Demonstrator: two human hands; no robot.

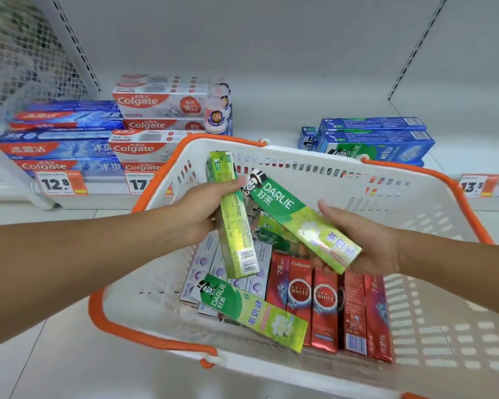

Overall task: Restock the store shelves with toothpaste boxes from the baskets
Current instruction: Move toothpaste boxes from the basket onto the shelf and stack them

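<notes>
Basket (432,254) btm cut off, shelf (271,131) left blurred

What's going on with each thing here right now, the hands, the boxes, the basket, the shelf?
Left hand: grips one green Darlie box, lifted, standing steeply.
Right hand: holds a second green box from beneath, tilted.
Basket: partly filled.
Third green box: lying in the basket across the others.
Red Colgate boxes: packed side by side inside.
Shelf: partly stocked, wide gap mid-shelf.

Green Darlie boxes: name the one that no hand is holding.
The green Darlie box lying across the basket's near-left contents; the left hand and right hand each hold another.
</notes>
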